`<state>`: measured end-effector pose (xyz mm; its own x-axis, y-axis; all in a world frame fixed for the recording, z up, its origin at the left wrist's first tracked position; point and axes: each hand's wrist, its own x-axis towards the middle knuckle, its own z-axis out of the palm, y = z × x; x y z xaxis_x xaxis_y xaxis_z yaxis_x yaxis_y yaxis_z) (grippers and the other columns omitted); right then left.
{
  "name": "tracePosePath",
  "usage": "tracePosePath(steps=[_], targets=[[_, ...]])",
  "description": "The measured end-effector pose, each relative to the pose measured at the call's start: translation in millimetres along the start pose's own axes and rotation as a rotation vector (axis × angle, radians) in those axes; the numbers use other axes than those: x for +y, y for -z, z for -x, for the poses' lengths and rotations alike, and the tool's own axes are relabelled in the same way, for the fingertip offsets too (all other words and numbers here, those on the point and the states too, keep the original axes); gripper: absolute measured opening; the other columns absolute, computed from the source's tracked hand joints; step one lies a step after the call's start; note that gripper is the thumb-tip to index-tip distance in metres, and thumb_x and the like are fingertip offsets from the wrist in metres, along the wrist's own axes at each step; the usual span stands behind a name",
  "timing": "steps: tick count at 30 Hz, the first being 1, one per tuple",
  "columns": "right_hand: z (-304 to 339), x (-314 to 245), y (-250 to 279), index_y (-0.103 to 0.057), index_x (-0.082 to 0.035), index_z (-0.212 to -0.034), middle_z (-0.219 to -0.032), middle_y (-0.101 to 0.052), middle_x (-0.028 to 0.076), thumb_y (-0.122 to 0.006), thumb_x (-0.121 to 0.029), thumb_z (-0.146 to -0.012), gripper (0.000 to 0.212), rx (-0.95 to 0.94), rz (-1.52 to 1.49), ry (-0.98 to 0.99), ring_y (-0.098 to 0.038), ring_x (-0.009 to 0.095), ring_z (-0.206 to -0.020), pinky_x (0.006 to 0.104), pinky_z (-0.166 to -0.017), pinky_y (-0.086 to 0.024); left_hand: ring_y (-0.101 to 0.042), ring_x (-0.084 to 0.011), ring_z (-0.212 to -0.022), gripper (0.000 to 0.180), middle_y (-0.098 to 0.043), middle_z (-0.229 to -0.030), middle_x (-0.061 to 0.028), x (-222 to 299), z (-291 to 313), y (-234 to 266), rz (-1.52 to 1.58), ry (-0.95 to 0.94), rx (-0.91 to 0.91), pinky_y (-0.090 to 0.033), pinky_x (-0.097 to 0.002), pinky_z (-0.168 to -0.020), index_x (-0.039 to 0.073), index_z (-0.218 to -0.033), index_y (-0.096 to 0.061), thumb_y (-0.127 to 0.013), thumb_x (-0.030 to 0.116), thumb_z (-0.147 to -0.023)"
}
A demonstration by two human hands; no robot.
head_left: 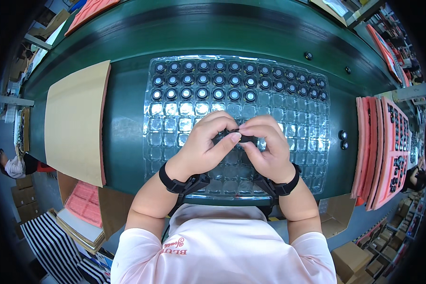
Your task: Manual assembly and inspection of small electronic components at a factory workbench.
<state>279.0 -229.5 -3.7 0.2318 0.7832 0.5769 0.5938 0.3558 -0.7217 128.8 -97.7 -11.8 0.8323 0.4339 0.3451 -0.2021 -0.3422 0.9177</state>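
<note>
A brown cardboard sheet (75,123) is laid flat at the left of the green worktop (123,118), above an open carton (113,208) in which pink foam (84,203) can be seen. To its right, a clear plastic tray (312,184) is set out; its two farthest rows are filled with black round parts (188,79), and its third row is filled from the left to just past the middle. Over the tray's nearer half, a small black piece (247,139) is pinched by the fingertips of the left hand (210,142) and also gripped by the right hand (270,146), both narrowed around it. Farther right, two loose round parts (343,139) are placed on the worktop near pink foam trays (371,151), which are stood on edge.
</note>
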Motion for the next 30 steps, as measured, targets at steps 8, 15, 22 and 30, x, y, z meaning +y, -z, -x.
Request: tracePosePath(steps=[8, 15, 22, 30], targets=[[-8, -3, -1, -0.067, -0.004, -0.108, -0.104, -0.069, 0.012, -0.076, 0.004, -0.077, 0.033, -0.006, 0.067, -0.010, -0.067, 0.031, -0.093, 0.0393, -0.081, -0.054, -0.060, -0.0249, -0.082, 0.017, -0.063, -0.089, -0.0116, -3, -1, -2, 0.009, 0.102, 0.050, -0.048, -0.0353, -0.075, -0.001, -0.095, -0.066, -0.065, 0.016, -0.097], [-28, 19, 36, -0.065, -0.001, -0.104, -0.101, -0.068, 0.014, -0.073, -0.002, -0.083, 0.022, -0.113, 0.485, -0.066, -0.068, 0.034, -0.092, 0.0405, -0.079, -0.056, -0.061, -0.0220, -0.092, 0.024, -0.067, -0.095, -0.0097, -2, -3, 1, -0.078, 0.145, 0.066, -0.047, -0.0348, -0.086, -0.001, -0.099, -0.069, -0.057, 0.019, -0.102], [-36, 56, 49, -0.063, -0.001, -0.091, -0.093, -0.063, 0.012, -0.065, -0.005, -0.083, 0.009, -0.336, 0.889, -0.019, -0.064, 0.032, -0.086, 0.0407, -0.078, -0.055, -0.062, -0.0220, -0.089, 0.020, -0.067, -0.093, -0.0096, 5, -3, 2, -0.118, 0.038, 0.122, -0.048, -0.0343, -0.083, 0.000, -0.098, -0.070, -0.059, 0.016, -0.101], [-42, 59, 51, -0.069, -0.004, -0.085, -0.091, -0.066, 0.009, -0.070, -0.011, -0.084, 0.008, -0.403, 0.807, 0.014, -0.066, 0.030, -0.088, 0.0410, -0.076, -0.056, -0.063, -0.0242, -0.089, 0.016, -0.068, -0.094, -0.0105, 3, -1, 6, -0.134, 0.025, 0.128, -0.049, -0.0348, -0.083, 0.000, -0.096, -0.070, -0.061, 0.013, -0.099]])
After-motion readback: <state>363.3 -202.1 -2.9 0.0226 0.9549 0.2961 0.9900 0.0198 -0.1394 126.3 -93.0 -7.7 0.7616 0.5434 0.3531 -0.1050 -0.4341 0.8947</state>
